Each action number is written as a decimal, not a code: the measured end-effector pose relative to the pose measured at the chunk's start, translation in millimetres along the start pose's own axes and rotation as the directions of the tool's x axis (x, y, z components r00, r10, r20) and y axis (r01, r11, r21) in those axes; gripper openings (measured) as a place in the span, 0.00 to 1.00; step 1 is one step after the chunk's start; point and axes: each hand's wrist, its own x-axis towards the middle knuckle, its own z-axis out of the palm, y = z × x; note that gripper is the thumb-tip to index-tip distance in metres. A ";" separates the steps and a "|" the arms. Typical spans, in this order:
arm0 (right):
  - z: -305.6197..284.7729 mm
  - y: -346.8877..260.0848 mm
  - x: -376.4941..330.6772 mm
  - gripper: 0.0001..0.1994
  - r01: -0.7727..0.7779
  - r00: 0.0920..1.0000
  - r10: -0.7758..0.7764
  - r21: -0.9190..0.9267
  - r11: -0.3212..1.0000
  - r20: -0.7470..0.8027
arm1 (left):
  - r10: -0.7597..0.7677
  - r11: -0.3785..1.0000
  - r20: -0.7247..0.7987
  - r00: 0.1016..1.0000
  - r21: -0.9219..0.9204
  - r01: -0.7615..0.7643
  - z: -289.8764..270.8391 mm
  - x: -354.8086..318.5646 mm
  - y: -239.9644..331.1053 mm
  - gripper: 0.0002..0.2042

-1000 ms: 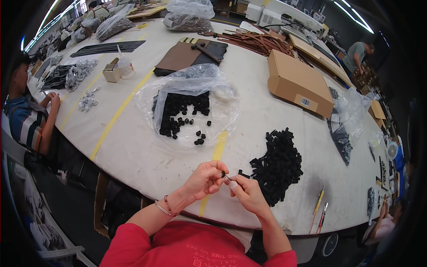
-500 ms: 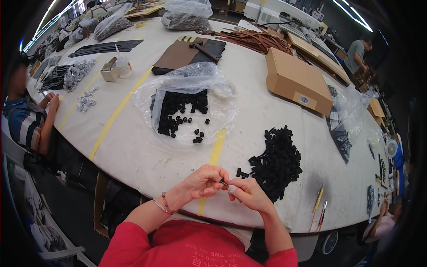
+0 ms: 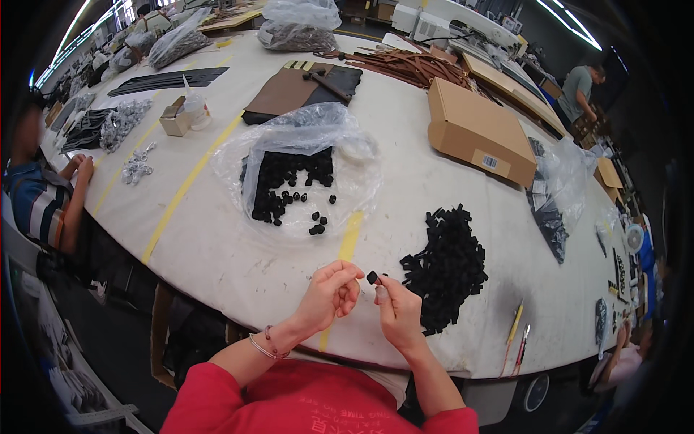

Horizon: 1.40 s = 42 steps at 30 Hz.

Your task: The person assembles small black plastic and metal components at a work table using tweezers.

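Observation:
Raised over the near edge of the table, my right hand (image 3: 398,312) pinches a small black piece (image 3: 372,277) between thumb and fingertips. Just left of it is my left hand (image 3: 334,291), its fingers curled and its thumb and forefinger drawn together with nothing visible between them. The fingertips of the two hands are a little apart. Beside my right hand lies a heap of small black strip-like pieces (image 3: 448,267). Further off, a clear plastic bag (image 3: 347,152) lies spread out, with many small black chunky pieces (image 3: 278,173) in and on it.
A cardboard box (image 3: 481,130) stands at the back right. Two slim tools, one a yellow-handled tool (image 3: 515,325), lie at the right near edge. Brown and black sheets (image 3: 289,94), a squeeze bottle (image 3: 196,112) and brown strips (image 3: 412,66) are farther back. A person (image 3: 43,195) sits at the left.
My hands have moved apart. The small black piece both hands held together is now in my right hand, raised, while my left hand has come away from it.

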 end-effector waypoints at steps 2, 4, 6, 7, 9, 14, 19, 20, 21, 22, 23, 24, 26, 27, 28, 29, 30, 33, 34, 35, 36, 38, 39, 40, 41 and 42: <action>1.5 -0.6 -3.2 0.07 0.163 0.986 -0.165 -0.111 0.980 -0.010 | -0.359 0.838 0.242 0.902 -0.343 0.425 3.3 0.6 6.3 0.13; 1.7 0.5 -3.3 0.09 0.217 0.975 -0.223 -0.185 0.958 -0.012 | -0.374 0.768 0.260 0.890 -0.452 0.455 2.1 -1.3 -1.4 0.13; 2.0 2.1 -3.9 0.10 0.263 0.962 -0.275 -0.260 0.929 -0.008 | -0.390 0.680 0.282 0.877 -0.554 0.481 2.3 -3.8 -3.9 0.12; 3.7 3.7 -2.9 0.12 0.309 0.943 -0.332 -0.303 0.901 -0.024 | -0.406 0.658 0.282 0.869 -0.570 0.492 3.3 -6.4 -2.1 0.13; 3.8 3.9 -1.6 0.14 0.354 0.920 -0.390 -0.350 0.867 -0.037 | -0.419 0.636 0.286 0.862 -0.585 0.503 6.1 -9.0 1.4 0.14; 5.1 5.4 -5.9 0.13 0.400 0.901 -0.434 -0.373 0.837 -0.009 | -0.498 0.547 0.224 0.838 -0.669 0.504 8.2 -15.8 3.2 0.09; 8.1 -6.7 -14.9 0.13 -0.412 0.909 0.320 0.689 0.597 0.267 | -0.402 0.720 0.096 0.911 -0.581 0.379 10.6 -14.4 -0.3 0.08; 2.9 -8.0 -9.7 0.13 -0.481 0.877 0.343 0.631 0.610 0.337 | -0.398 0.788 0.012 0.917 -0.507 0.348 10.6 -13.7 1.7 0.09; -1.8 -7.3 -4.8 0.13 -0.544 0.838 0.369 0.566 0.619 0.402 | -0.385 0.806 -0.008 0.923 -0.490 0.332 4.3 -9.5 2.6 0.09; -7.3 -2.6 0.7 0.13 -0.501 0.857 0.342 0.467 0.729 0.386 | -0.372 0.823 -0.028 0.928 -0.472 0.316 -4.1 -2.7 7.3 0.09; -13.8 5.8 3.5 0.12 -0.411 0.907 0.329 0.387 0.826 0.261 | -0.272 0.867 -0.119 0.955 -0.461 0.189 -9.0 10.0 20.2 0.10; -23.7 6.0 9.1 0.11 -0.374 0.925 0.340 0.256 0.891 0.169 | -0.162 0.897 -0.216 0.963 -0.439 0.053 -13.9 23.4 37.3 0.11; -40.0 10.5 12.0 0.10 -0.336 0.941 0.329 0.112 0.935 0.074 | -0.106 0.914 -0.255 0.961 -0.405 -0.007 -13.0 25.6 59.5 0.12; -42.8 20.4 9.2 0.10 -0.239 0.969 0.242 -0.052 0.970 0.048 | -0.066 0.943 -0.255 0.965 -0.332 -0.023 -8.0 23.0 64.5 0.11; -44.6 25.9 7.1 0.10 -0.139 0.988 0.151 -0.217 0.966 0.038 | -0.006 0.971 0.011 1.000 -0.241 0.009 -4.6 14.3 67.6 0.10; -45.1 23.0 5.5 0.08 -0.136 0.982 0.167 -0.293 0.947 0.087 | 0.025 0.990 0.277 0.960 -0.143 0.015 -0.6 0.5 70.9 0.10; -42.3 23.7 5.8 0.08 -0.088 0.984 0.137 -0.363 0.928 0.111 | 0.078 0.983 0.555 0.828 -0.179 0.027 8.0 -14.5 79.7 0.10; -32.0 15.2 11.1 0.07 -0.024 0.963 0.161 -0.526 0.850 0.216 | 0.496 0.868 0.864 -0.082 -0.492 0.068 42.3 -43.3 105.7 0.10; -30.9 13.4 14.5 0.07 -0.015 0.939 0.224 -0.622 0.783 0.260 | 0.474 0.871 0.880 -0.036 -0.462 0.168 63.7 -59.6 124.8 0.12; -26.7 11.0 17.3 0.07 0.004 0.941 0.205 -0.614 0.789 0.270 | 0.468 0.876 0.883 -0.032 -0.459 0.148 68.4 -66.0 121.3 0.12; -26.7 16.3 18.7 0.07 0.002 0.930 0.239 -0.656 0.755 0.278 | 0.443 0.884 0.890 -0.107 -0.414 0.218 73.2 -64.8 111.5 0.14; -28.3 24.6 21.4 0.07 -0.002 0.920 0.275 -0.699 0.715 0.279 | 0.269 0.952 0.959 -0.084 -0.251 0.177 77.2 -54.2 98.4 0.16; -25.7 25.3 22.8 0.06 0.025 0.925 0.242 -0.682 0.731 0.294 | 0.113 0.990 0.993 0.038 -0.116 0.078 74.2 -49.2 93.7 0.16; -23.4 25.3 23.9 0.05 0.052 0.928 0.209 -0.664 0.746 0.308 | 0.023 0.999 0.985 0.171 -0.016 -0.040 68.4 -47.0 77.6 0.11; -21.9 23.3 26.1 0.05 0.068 0.927 0.195 -0.657 0.751 0.319 | -0.044 0.983 0.945 0.324 0.098 -0.153 61.4 -46.2 60.9 0.07; -25.8 25.2 25.4 0.05 0.049 0.951 0.157 -0.629 0.776 0.268 | -0.134 0.936 0.773 0.620 0.304 -0.176 51.0 -38.4 52.7 0.06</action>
